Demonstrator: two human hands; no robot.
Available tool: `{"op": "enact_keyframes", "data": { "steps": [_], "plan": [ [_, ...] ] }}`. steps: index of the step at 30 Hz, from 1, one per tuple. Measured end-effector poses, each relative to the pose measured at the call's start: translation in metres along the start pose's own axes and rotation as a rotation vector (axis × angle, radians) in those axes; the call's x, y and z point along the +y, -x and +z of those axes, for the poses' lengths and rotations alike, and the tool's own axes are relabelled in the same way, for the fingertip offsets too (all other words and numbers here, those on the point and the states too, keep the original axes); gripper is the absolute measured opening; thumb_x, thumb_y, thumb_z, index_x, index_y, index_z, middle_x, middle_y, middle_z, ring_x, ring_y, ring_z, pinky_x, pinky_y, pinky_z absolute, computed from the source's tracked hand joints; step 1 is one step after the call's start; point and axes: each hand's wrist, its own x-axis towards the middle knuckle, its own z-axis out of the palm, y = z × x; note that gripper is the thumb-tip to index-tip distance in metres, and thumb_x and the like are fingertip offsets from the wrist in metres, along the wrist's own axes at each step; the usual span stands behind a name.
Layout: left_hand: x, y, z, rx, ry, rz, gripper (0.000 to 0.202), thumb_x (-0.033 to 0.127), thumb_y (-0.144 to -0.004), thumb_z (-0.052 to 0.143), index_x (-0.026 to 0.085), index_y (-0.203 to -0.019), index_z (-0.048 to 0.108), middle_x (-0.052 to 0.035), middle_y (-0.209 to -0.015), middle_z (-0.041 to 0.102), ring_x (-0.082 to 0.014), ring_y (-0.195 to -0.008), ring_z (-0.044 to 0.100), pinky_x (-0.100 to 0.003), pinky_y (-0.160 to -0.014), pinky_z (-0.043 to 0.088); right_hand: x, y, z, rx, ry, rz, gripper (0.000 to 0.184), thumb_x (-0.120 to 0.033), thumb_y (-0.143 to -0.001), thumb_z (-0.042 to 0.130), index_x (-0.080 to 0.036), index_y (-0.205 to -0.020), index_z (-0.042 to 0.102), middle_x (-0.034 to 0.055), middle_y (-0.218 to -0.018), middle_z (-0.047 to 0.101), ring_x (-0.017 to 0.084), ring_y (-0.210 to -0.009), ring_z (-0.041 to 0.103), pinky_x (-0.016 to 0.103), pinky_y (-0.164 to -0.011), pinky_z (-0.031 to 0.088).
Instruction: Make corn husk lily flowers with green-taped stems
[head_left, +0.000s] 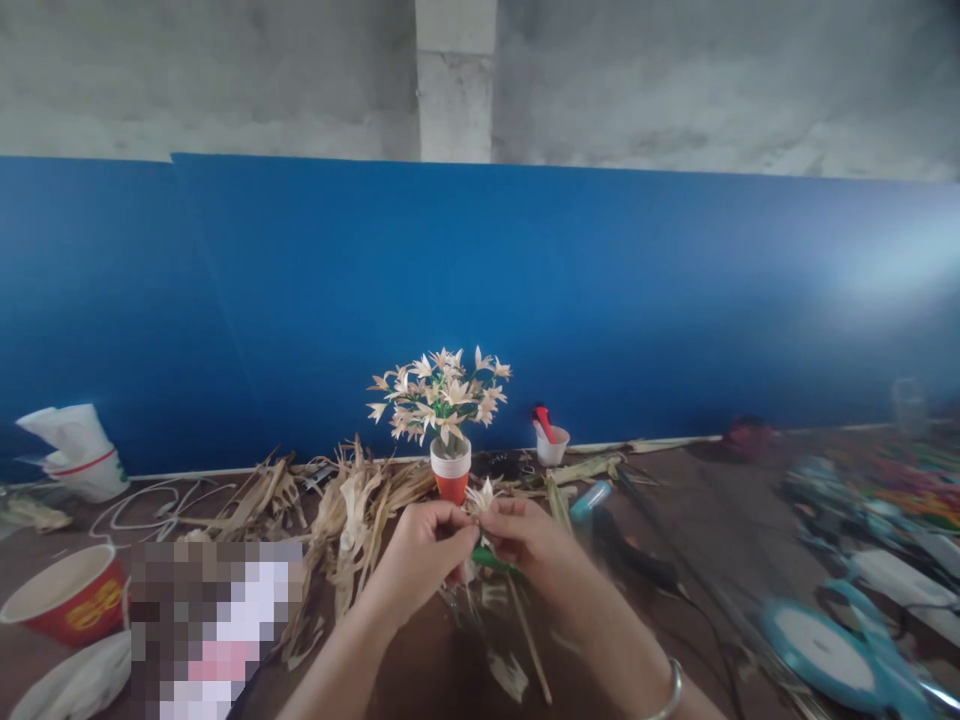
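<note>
My left hand (427,548) and my right hand (525,535) meet over the table, both with fingers pinched on a small pale husk flower (481,494) with a green-wrapped stem (491,560). A thin stick (529,635) trails down from the hands toward me. Just behind the hands stands an orange and white cup (451,471) holding a bunch of finished pale flowers (439,390). A bangle is on my right wrist.
Dried corn husks (352,500) lie in a heap left of the hands. A red paper bowl (71,596) sits at the left, a small white cup (553,445) with a red-handled tool behind, a roll of teal tape (821,650) at the right. A blue board (480,300) backs the table.
</note>
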Motion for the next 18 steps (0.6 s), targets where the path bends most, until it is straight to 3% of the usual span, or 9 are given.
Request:
{"op": "enact_keyframes", "data": {
  "steps": [9,13,18],
  "plan": [
    [0.0017,-0.0016,-0.0044,-0.056,0.063,-0.083,0.016,0.028,-0.065,0.062,0.016,-0.057,0.057,0.0053,-0.037,0.052,-0.0071,-0.033,0.045,-0.018,-0.037,0.034,-0.0066,0.0063,0.005,0.055,0.176,-0.014,0.034,-0.038,-0.057,0.079,-0.014,-0.056,0.055,-0.0066,-0.046,0.044,0.004,-0.043,0.032,0.022,-0.044,0.018],
    [0.0016,-0.002,-0.0035,-0.068,0.134,-0.086,0.018,0.028,-0.064,0.065,0.014,-0.056,0.057,0.0038,-0.037,0.053,-0.0062,-0.032,0.044,-0.018,-0.036,0.033,-0.0049,0.0064,0.0052,0.051,0.128,-0.029,0.031,-0.034,-0.058,0.08,-0.013,-0.058,0.057,-0.0055,-0.048,0.048,0.005,-0.045,0.037,0.021,-0.046,0.024],
    [-0.0063,-0.0044,-0.0028,-0.088,0.425,-0.094,0.026,0.032,-0.057,0.074,0.014,-0.057,0.055,0.0058,-0.04,0.051,-0.0045,-0.031,0.044,-0.016,-0.033,0.028,-0.0009,0.0052,0.0025,-0.055,-0.047,-0.021,0.026,-0.031,-0.059,0.08,-0.013,-0.065,0.063,-0.0003,-0.065,0.062,0.007,-0.054,0.05,0.02,-0.05,0.03]
  ]
}}
